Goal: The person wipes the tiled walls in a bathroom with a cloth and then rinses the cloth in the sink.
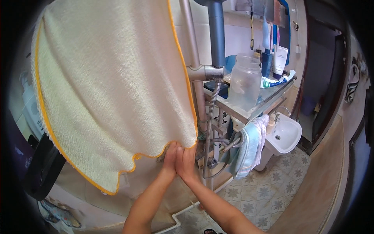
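A large cream fluffy towel (113, 85) with an orange hem hangs down over the left and middle of the view. My left hand (170, 156) and my right hand (187, 160) are side by side, touching, at its lower right edge. Both hands are closed on this edge, thumbs together by the hem. Most of the fingers are hidden behind the cloth. The hem bunches upward where my hands grip it and falls in wavy folds to their left.
Right of the towel stand a metal shower pipe (198, 97) and a curled hose (210, 128). A shelf (233, 109) holds a cloudy jar (245, 84) and tubes. Striped towels (247, 150) hang below it, beside a white washbasin (286, 134). Patterned tiles (257, 191) cover the floor.
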`<action>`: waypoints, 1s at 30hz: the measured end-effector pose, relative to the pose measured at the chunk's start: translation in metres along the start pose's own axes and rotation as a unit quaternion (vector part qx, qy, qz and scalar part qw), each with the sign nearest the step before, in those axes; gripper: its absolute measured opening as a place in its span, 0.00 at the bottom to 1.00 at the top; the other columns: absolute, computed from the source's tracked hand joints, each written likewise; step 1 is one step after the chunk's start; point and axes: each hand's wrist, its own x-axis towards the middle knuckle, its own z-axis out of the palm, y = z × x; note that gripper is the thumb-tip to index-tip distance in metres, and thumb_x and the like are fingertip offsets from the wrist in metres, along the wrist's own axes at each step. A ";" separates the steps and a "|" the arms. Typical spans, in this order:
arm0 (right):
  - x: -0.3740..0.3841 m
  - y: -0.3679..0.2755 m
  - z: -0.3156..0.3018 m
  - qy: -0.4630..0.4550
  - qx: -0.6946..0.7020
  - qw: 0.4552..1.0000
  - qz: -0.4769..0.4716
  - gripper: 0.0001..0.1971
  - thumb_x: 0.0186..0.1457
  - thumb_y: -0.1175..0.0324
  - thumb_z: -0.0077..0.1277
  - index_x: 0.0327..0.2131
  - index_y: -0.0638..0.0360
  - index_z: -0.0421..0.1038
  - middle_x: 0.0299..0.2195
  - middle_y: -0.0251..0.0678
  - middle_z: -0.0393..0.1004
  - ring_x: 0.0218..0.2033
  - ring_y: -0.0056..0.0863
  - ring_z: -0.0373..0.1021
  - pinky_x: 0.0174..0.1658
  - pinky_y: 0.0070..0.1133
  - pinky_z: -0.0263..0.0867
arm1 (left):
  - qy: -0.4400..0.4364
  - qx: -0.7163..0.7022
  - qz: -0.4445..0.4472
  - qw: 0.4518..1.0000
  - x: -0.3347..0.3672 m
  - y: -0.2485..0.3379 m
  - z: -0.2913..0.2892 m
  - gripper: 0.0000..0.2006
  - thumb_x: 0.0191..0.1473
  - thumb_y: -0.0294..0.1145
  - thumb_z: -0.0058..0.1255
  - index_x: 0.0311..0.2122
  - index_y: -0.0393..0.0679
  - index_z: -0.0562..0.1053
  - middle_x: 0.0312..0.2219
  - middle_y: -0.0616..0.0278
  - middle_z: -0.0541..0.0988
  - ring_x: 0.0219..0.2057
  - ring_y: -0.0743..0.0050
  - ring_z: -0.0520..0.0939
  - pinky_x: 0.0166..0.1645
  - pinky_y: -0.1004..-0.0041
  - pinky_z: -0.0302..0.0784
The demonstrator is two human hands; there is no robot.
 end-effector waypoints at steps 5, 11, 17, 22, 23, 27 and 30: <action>-0.022 0.001 0.010 0.059 0.111 0.990 0.066 0.29 0.58 0.60 0.41 0.57 0.70 0.49 0.55 0.67 0.47 0.55 0.65 0.49 0.57 0.40 0.49 | -0.004 -0.024 0.046 0.999 -0.015 -0.005 -0.003 0.11 0.49 0.34 0.41 0.38 0.46 0.70 0.37 0.63 0.70 0.46 0.65 0.69 0.57 0.69 0.60; -0.030 -0.012 -0.001 -0.050 0.182 0.982 0.012 0.30 0.57 0.62 0.43 0.59 0.68 0.48 0.58 0.63 0.45 0.57 0.62 0.48 0.58 0.39 0.49 | 0.006 0.023 0.009 1.000 -0.038 -0.014 -0.008 0.21 0.49 0.36 0.42 0.49 0.43 0.68 0.46 0.63 0.70 0.54 0.66 0.66 0.65 0.66 0.52; 0.010 -0.025 -0.007 -0.107 0.182 0.977 -0.009 0.29 0.53 0.67 0.47 0.57 0.67 0.52 0.57 0.60 0.48 0.59 0.58 0.46 0.60 0.39 0.46 | -0.120 0.081 -0.071 0.987 -0.020 -0.025 -0.005 0.19 0.55 0.37 0.40 0.50 0.44 0.68 0.47 0.61 0.69 0.51 0.63 0.68 0.58 0.64 0.60; 0.058 -0.044 -0.008 -0.043 0.257 0.963 -0.063 0.33 0.45 0.67 0.52 0.56 0.66 0.56 0.60 0.59 0.46 0.61 0.57 0.44 0.61 0.38 0.45 | -0.062 0.041 -0.102 0.992 0.010 -0.046 -0.008 0.20 0.54 0.38 0.41 0.51 0.44 0.67 0.48 0.60 0.69 0.52 0.61 0.67 0.59 0.63 0.59; 0.073 -0.050 -0.012 0.008 0.261 0.957 -0.127 0.35 0.43 0.68 0.53 0.57 0.66 0.55 0.61 0.59 0.44 0.61 0.58 0.44 0.61 0.39 0.45 | -0.052 0.031 -0.105 0.993 0.018 -0.049 -0.011 0.20 0.54 0.38 0.42 0.51 0.44 0.67 0.48 0.59 0.69 0.52 0.61 0.67 0.59 0.63 0.58; 0.082 -0.057 -0.021 0.044 0.235 0.958 -0.156 0.37 0.42 0.69 0.53 0.58 0.67 0.53 0.61 0.61 0.41 0.61 0.60 0.42 0.62 0.40 0.43 | -0.029 0.008 -0.103 0.994 0.032 -0.050 -0.014 0.21 0.54 0.39 0.42 0.52 0.44 0.66 0.49 0.58 0.68 0.53 0.60 0.66 0.59 0.62 0.58; 0.053 -0.034 -0.004 0.000 0.140 0.989 -0.051 0.37 0.43 0.71 0.52 0.58 0.68 0.51 0.61 0.64 0.38 0.61 0.62 0.41 0.63 0.42 0.40 | -0.036 0.006 -0.098 0.995 0.017 -0.049 -0.014 0.21 0.54 0.39 0.43 0.52 0.43 0.66 0.50 0.57 0.68 0.54 0.59 0.65 0.60 0.62 0.57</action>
